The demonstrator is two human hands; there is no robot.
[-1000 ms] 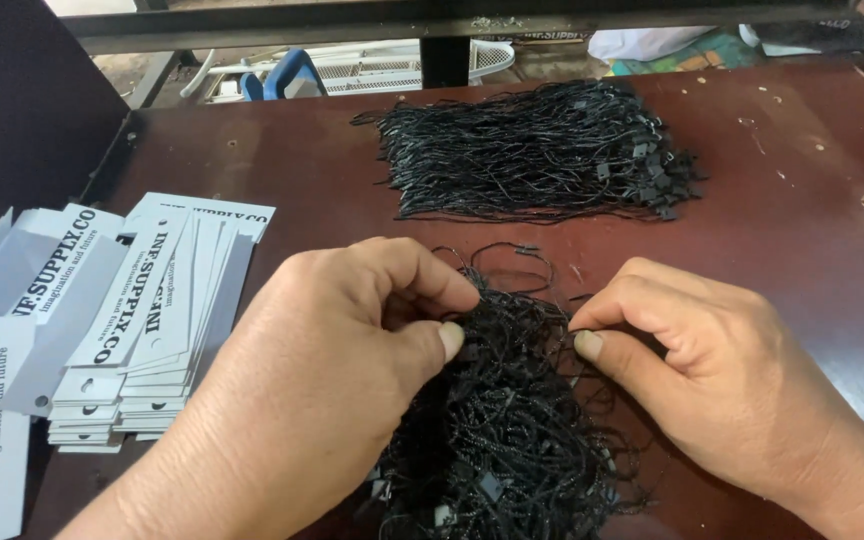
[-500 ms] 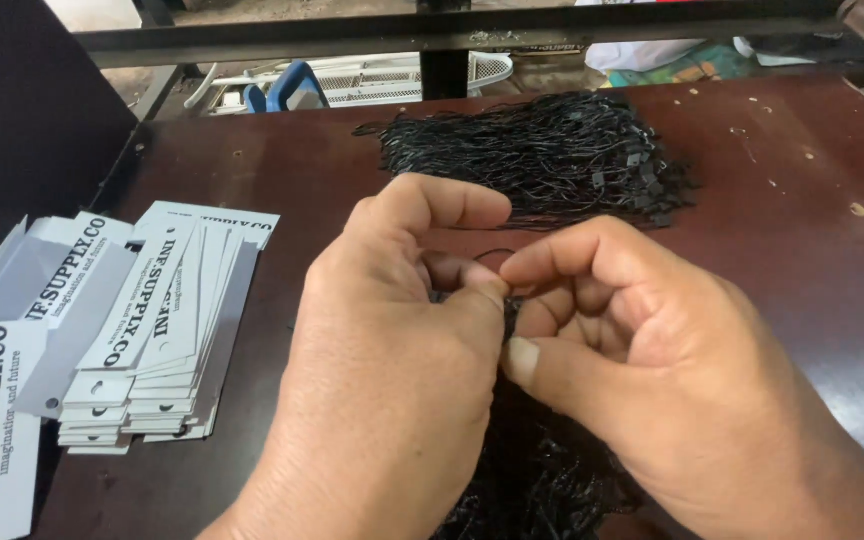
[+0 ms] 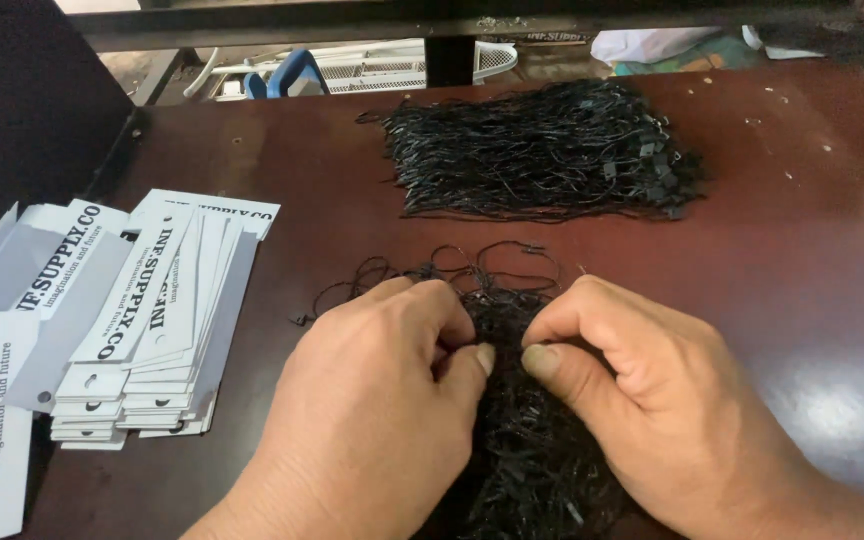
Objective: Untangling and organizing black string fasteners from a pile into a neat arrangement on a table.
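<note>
Hands [image 3: 502, 400], two, on two string piles [image 3: 542, 150].

A dark reddish-brown table [image 3: 812, 230] (glossy, with a pale glare near its right edge) is seen under soft light. A dark panel [image 3: 22, 110] is set at left; a white wire rack [image 3: 392, 65] is glimpsed behind.

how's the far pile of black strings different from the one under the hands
The far pile lies combed out flat, strands running side by side, clasps at its right end; the near pile is a tangled heap with loops straying out. Nothing touches the far pile; the left hand and right hand pinch into the near pile. Both are thin black strings.
</note>
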